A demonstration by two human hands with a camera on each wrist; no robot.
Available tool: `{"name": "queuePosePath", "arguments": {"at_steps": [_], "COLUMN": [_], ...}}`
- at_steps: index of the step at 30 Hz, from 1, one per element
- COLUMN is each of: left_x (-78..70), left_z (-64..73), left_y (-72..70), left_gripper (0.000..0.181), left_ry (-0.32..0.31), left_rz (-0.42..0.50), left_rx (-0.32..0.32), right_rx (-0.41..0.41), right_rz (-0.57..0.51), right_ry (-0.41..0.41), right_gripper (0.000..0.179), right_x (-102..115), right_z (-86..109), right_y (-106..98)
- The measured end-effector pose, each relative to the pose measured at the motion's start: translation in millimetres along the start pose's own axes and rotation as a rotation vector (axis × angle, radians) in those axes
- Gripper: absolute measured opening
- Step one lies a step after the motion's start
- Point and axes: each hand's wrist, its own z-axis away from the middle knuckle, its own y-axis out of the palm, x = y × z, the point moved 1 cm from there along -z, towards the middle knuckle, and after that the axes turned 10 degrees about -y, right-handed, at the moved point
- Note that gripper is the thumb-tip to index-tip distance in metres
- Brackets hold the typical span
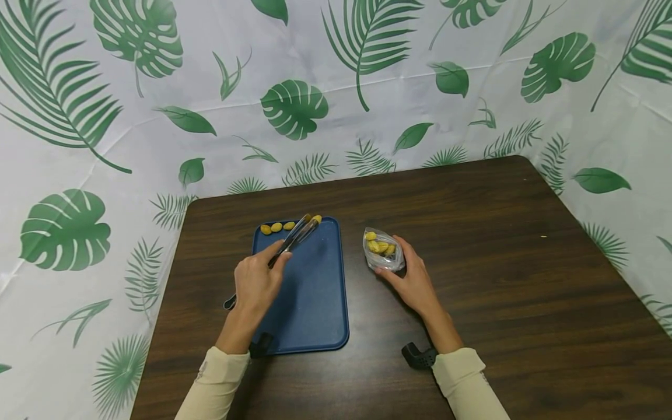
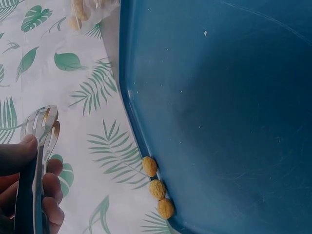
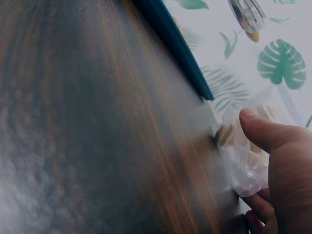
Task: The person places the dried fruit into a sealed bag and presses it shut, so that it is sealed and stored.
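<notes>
My left hand [image 1: 255, 283] grips metal tongs [image 2: 36, 156] with dark handles, over the far part of a blue tray [image 1: 315, 303]. At the tong tips is a small yellow, nut-like oval piece [image 1: 317, 219]. Three similar wrinkled pieces [image 2: 157, 189] sit in a row along the tray's far edge, toward its left corner. To the right of the tray, my right hand [image 1: 417, 283] holds a clear plastic bag [image 1: 385, 265] from its right side, thumb and fingers around it. Several yellow pieces [image 1: 379, 246] show inside the bag.
A dark wood-grain table [image 1: 499, 262] lies under everything, its far edge against a white cloth [image 1: 220, 151] printed with green leaves. One tiny pale speck [image 1: 543, 236] lies on the table at the right. Black wrist mounts [image 1: 418, 354] sit on both forearms.
</notes>
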Motion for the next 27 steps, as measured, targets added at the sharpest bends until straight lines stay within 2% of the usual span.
{"name": "queuePosePath", "arguments": {"at_steps": [8,15,22,27], "left_x": [-1.9,-6.3,-8.9,-11.8], "left_z": [0.5,0.7,0.8,2.3], "left_y": [1.8,2.6,4.4,5.5], "left_gripper": [0.033,0.032,0.031,0.030], "left_ry": [0.016,0.010,0.049,0.064], "left_rz": [0.000,0.012,0.020,0.032], "left_rx": [0.001,0.029,0.016,0.031], "right_rx": [-0.003,-0.006,-0.004,-0.005], "right_rz": [-0.006,0.000,0.009,-0.003], "right_ry": [-0.012,-0.005,0.007,0.002], "right_gripper": [0.085,0.085,0.085,0.085], "right_x": [-1.1,-0.8,0.5,0.9], "right_z": [0.2,0.8,1.4,1.2], "right_y": [0.6,0.2,-0.3,-0.4]}}
